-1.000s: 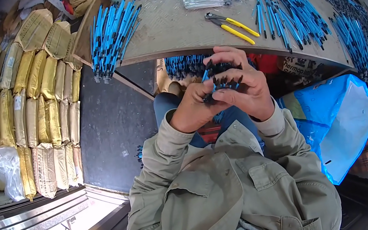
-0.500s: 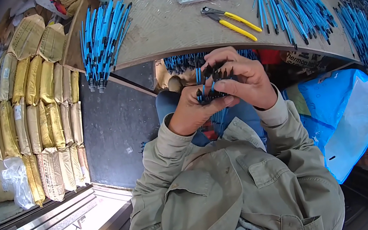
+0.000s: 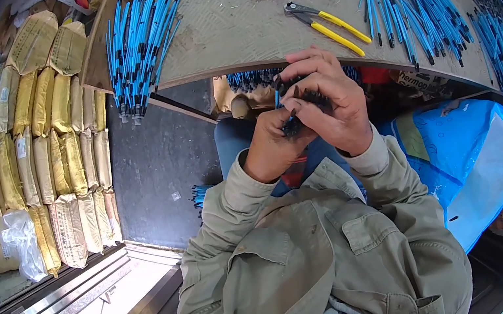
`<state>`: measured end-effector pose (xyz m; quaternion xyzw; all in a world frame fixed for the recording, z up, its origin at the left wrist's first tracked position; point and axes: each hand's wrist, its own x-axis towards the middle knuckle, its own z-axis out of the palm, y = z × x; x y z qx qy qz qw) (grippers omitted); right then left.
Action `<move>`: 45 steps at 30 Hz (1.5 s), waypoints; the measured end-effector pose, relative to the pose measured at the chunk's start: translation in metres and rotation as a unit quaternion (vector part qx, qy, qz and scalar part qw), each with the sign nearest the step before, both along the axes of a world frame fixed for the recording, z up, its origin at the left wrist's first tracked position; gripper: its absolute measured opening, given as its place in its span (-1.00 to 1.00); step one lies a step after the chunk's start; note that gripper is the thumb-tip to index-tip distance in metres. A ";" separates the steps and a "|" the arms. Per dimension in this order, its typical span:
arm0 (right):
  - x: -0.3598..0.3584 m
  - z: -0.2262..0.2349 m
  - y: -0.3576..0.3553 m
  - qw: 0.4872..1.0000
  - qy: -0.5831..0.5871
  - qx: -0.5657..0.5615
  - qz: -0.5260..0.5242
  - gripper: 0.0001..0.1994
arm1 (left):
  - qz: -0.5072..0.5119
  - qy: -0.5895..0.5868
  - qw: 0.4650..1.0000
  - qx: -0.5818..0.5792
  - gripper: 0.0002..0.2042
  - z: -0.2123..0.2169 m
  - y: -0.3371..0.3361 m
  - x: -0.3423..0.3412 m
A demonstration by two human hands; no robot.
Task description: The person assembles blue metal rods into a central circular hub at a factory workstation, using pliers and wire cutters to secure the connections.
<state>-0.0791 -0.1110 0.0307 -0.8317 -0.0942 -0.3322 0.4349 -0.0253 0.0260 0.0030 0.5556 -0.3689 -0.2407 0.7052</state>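
Black-tipped rods (image 3: 291,128) blur, partly hidden by the right hand (image 3: 343,116).

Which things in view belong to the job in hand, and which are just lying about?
Likely the job:
black-and-blue pieces, held between left hand and right hand
blue rods at the table's left, seemingly matching

Apparently lying about:
yellow-handled pliers, untouched
stacked sacks
clear plastic bag
blue sheeting

Left fingers (image 3: 273,121) and right fingers (image 3: 315,116) hold dark-tipped blue pieces (image 3: 292,127) near a table (image 3: 231,34) bearing yellow-handled pliers (image 3: 337,39).
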 end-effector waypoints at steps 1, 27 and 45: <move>0.000 0.004 -0.001 0.998 0.000 0.035 0.049 -0.83 | -0.001 0.001 1.000 0.001 -0.86 0.002 0.001 0.001; -0.033 -0.107 0.051 0.655 0.298 0.556 0.415 0.06 | -0.044 0.153 0.983 0.091 -0.83 0.113 0.026 0.015; 0.032 -0.058 0.013 0.746 0.100 0.488 0.442 -0.17 | -0.160 0.013 0.987 -0.007 -0.71 0.047 0.075 0.022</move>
